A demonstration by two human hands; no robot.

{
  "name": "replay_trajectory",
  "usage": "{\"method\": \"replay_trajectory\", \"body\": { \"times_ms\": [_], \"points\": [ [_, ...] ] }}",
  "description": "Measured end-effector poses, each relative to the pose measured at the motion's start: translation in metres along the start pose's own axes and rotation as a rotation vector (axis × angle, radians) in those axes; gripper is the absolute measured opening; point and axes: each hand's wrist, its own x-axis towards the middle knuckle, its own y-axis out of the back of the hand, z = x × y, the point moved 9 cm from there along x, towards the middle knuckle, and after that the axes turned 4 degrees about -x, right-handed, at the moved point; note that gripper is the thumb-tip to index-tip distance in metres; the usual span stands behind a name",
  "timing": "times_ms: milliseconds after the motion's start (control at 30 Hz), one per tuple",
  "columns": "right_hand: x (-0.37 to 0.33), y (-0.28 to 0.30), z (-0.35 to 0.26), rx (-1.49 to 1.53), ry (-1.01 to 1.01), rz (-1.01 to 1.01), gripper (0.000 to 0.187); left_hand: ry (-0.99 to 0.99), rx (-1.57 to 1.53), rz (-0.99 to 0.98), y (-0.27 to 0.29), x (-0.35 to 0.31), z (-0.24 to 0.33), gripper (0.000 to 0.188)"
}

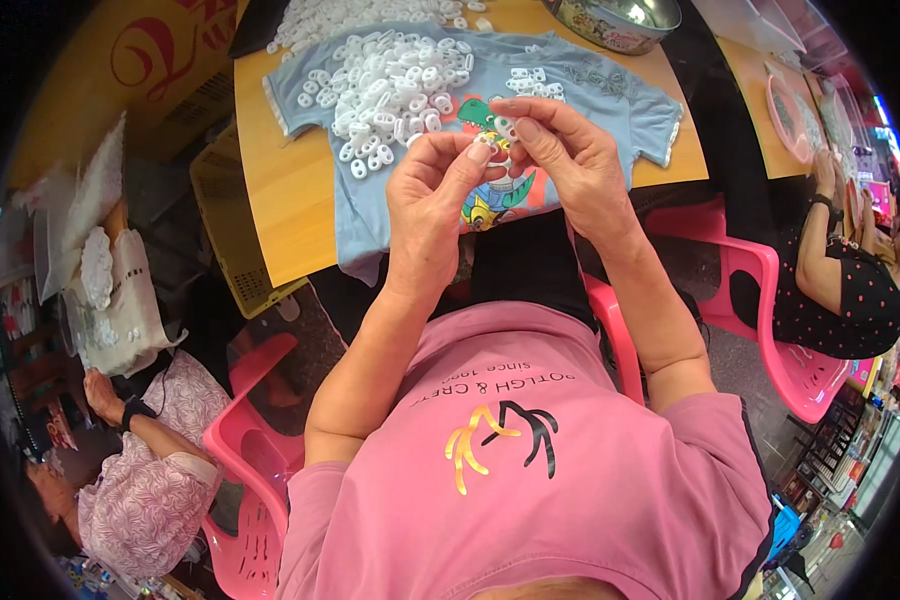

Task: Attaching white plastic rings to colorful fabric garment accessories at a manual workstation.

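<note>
My right hand [578,168] pinches a small white oval plastic piece with two holes [506,129] between thumb and fingertips. Close against it, my left hand [428,205] is closed in a pinch; what sits at its fingertips is too small to make out. Both hands are raised over a light blue T-shirt [610,125] spread on the table, with a cartoon dinosaur print partly hidden behind them. A large heap of similar white pieces [390,85] lies on the shirt to the left. A smaller group of white pieces [536,84] rests just beyond my right hand.
More white pieces [345,15] are piled at the table's [285,215] far edge. A round metal tin [620,25] stands far right. A yellow crate [235,250] is left of the table. People sit on both sides, on pink chairs [750,300].
</note>
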Motion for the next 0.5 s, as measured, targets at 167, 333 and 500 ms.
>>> {"method": "replay_trajectory", "body": {
  "times_ms": [167,333,500],
  "points": [
    [0.000,-0.001,-0.001,-0.067,0.017,0.003,0.023,-0.001,0.007,-0.005,0.001,0.000,-0.001,0.015],
    [0.000,-0.002,-0.010,-0.219,0.130,0.002,0.022,0.000,0.074,0.022,0.002,-0.001,0.002,0.016],
    [0.001,-0.006,-0.011,-0.301,0.165,-0.018,0.022,0.006,0.117,0.047,0.004,-0.001,0.002,0.016]
  ]
}}
